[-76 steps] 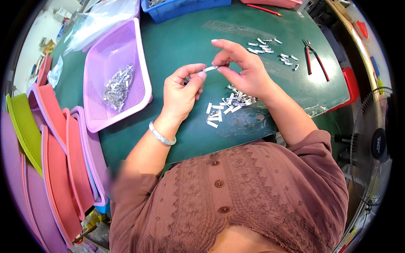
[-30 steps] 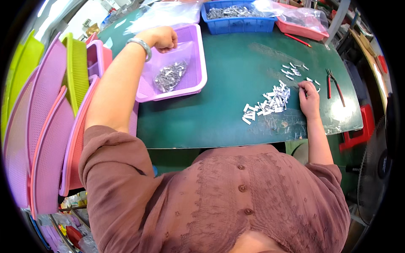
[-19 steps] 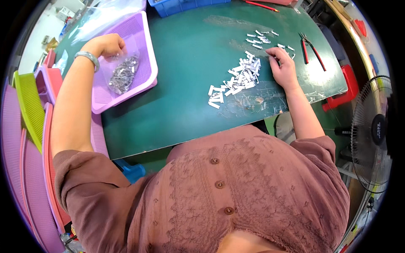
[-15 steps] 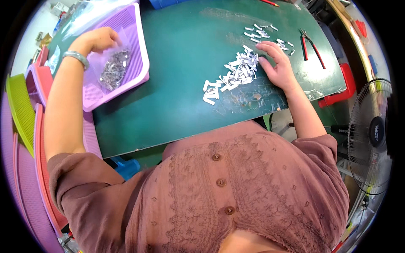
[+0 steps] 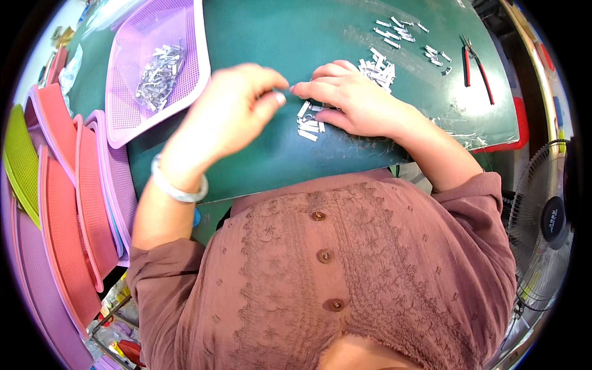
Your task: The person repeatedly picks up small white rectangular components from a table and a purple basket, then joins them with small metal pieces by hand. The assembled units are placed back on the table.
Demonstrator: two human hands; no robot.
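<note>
My left hand, a pale bangle at its wrist, hovers over the table between a purple basket and my right hand. It is slightly blurred; thumb and index finger stand apart with nothing visible between them. Fingers spread, my right hand lies over a pile of small white-and-silver metal pieces and hides part of it. More such pieces show beside its thumb. In the purple basket at the left rests a clear plastic bag of small silvery metal parts.
Loose metal pieces lie at the far right of the green table, near red-handled pliers. Stacked plastic baskets stand at my left. A fan is at the right, beyond the table edge.
My left hand has left the bag in the basket and moved right and nearer. My right hand has shifted left from the pile's right side onto it. The bag now lies flatter.
</note>
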